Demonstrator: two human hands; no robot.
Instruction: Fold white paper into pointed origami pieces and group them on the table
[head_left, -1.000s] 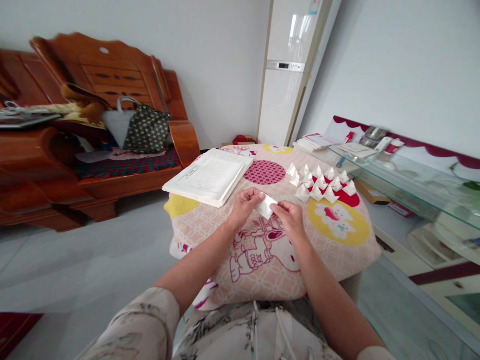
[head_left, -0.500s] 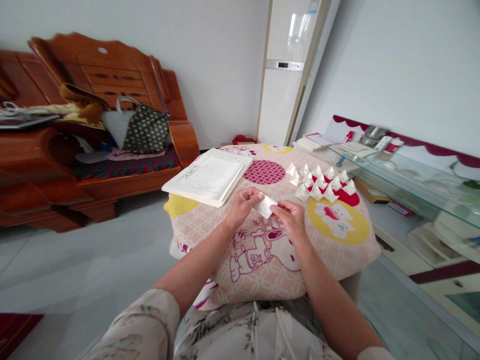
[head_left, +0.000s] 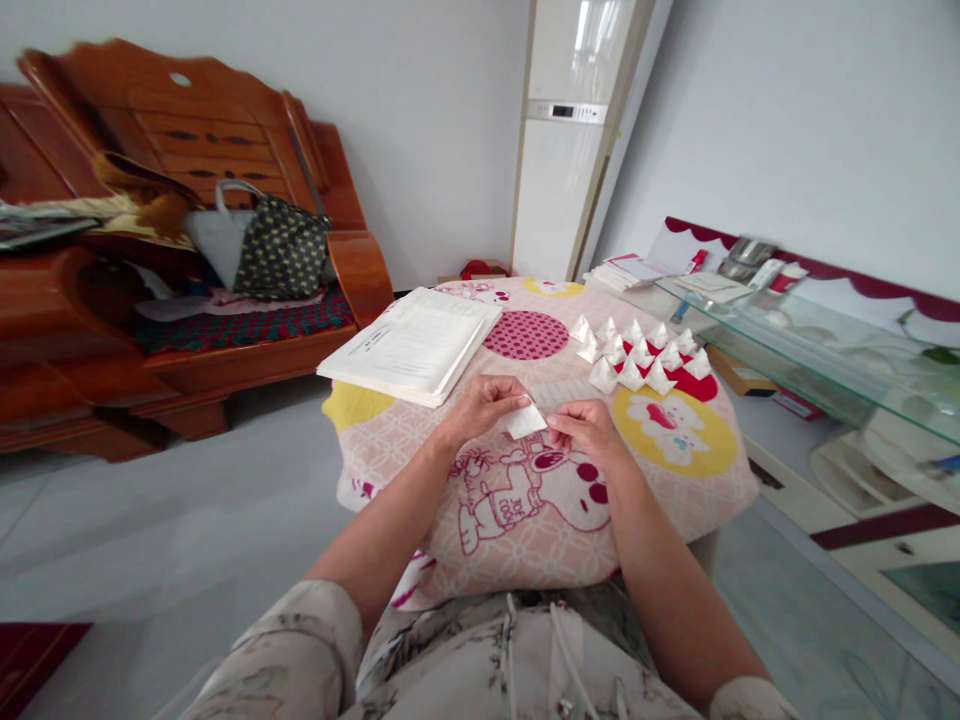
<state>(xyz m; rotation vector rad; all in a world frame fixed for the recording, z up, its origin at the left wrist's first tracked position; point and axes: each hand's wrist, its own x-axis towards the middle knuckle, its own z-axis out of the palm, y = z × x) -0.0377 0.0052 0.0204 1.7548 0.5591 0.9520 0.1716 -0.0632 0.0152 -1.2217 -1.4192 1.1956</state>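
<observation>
The small white piece of folded paper [head_left: 526, 422] is held above the near half of a worktop [head_left: 559, 568] covered with a pink, cartoon-patterned cloth. Compared with the preceding views, the paper has been turned: its exposed face now slants differently, and the right fingers have shifted from overlapping its face to its right-hand tip. This is judged to be a change of grip, leaving the left hand as the main support. The left hand [head_left: 486, 408] has its fingers clamped on the paper, thumb uppermost. The right hand [head_left: 591, 428] has thumb and forefinger drawn close together at the tip; whether they pinch the paper cannot be told. Both forearms reach forward and converge over the cloth, with the hands near each other. Beyond the right hand, white peaked folded-paper pieces [head_left: 640, 354] stand grouped in rows. Beyond the left hand lies a stack of printed white paper sheets [head_left: 411, 345].
</observation>
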